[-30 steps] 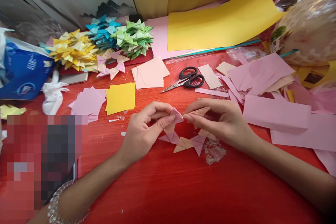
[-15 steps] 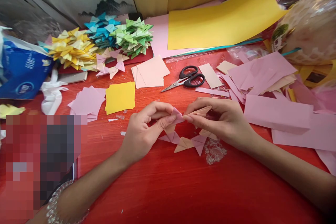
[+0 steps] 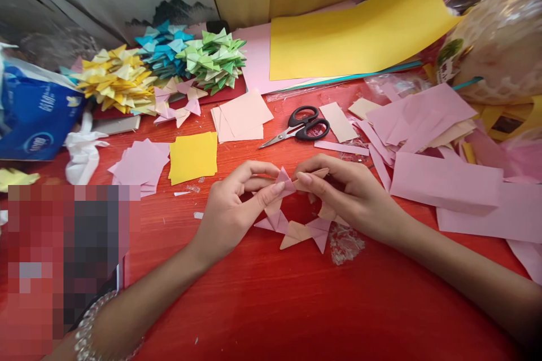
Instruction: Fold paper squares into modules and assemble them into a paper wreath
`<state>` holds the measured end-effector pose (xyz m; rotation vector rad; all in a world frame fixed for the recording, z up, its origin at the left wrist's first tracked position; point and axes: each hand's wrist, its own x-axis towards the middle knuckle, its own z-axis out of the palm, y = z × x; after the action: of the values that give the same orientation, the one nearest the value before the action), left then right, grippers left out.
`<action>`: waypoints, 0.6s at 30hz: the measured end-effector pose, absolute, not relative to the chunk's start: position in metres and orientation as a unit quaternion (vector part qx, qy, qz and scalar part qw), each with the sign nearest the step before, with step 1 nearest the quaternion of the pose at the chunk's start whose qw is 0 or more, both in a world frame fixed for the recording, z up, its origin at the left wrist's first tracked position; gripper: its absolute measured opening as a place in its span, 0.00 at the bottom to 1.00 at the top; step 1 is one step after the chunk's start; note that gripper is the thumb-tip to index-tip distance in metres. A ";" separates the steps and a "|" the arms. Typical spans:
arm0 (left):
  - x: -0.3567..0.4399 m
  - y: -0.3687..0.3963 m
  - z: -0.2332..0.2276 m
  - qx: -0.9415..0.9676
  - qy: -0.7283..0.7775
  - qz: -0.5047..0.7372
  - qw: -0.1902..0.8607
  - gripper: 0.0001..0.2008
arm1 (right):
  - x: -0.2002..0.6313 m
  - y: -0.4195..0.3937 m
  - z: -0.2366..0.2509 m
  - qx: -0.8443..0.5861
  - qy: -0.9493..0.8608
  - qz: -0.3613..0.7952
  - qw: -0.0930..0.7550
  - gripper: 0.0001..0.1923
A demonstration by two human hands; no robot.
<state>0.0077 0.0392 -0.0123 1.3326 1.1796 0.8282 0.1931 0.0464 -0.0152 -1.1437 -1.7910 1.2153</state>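
Observation:
A ring of folded paper pieces [image 3: 297, 232], alternating pink and peach, hangs below my two hands over the red table. My left hand [image 3: 237, 206] pinches a pink folded piece [image 3: 285, 183] of this ring between thumb and fingers. Close against it, my right hand [image 3: 349, 189] pinches a peach folded piece [image 3: 318, 172], whose tip meets the pink one. The right fingers partly cover that peach piece. Behind the right fingertips, part of the ring is hidden. Black-handled scissors [image 3: 308, 126] lie just beyond my hands.
Peach squares [image 3: 243, 115], yellow squares [image 3: 193, 158] and pink squares [image 3: 139, 163] lie in stacks. Folded-paper stacks in yellow [image 3: 118, 82], blue [image 3: 165, 45] and green [image 3: 215, 59] stand behind. Pink paper [image 3: 444, 180] covers the right side. A blue tissue pack [image 3: 38, 107] is at left.
My right fingers have shifted slightly left with the peach piece, pushing its tip up to the pink one. The pink piece's point now stands more upright in my left hand.

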 end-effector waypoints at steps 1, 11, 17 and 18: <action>0.008 0.040 -0.013 0.567 0.502 0.345 0.555 0.07 | 0.193 0.047 -0.016 -0.440 -0.689 0.466 0.338 0.08; 0.009 0.041 -0.012 0.552 0.515 0.355 0.552 0.09 | 0.192 0.049 -0.013 -0.465 -0.628 0.496 0.378 0.10; 0.009 0.043 -0.013 0.552 0.526 0.338 0.552 0.11 | 0.194 0.050 -0.014 -0.455 -0.629 0.505 0.378 0.09; 0.009 0.043 -0.013 0.558 0.530 0.330 0.547 0.12 | 0.194 0.050 -0.014 -0.456 -0.629 0.505 0.377 0.09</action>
<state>0.0085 0.0425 -0.0130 1.3216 1.2560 0.7817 0.1939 0.0496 -0.0141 -1.1656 -1.6090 1.2903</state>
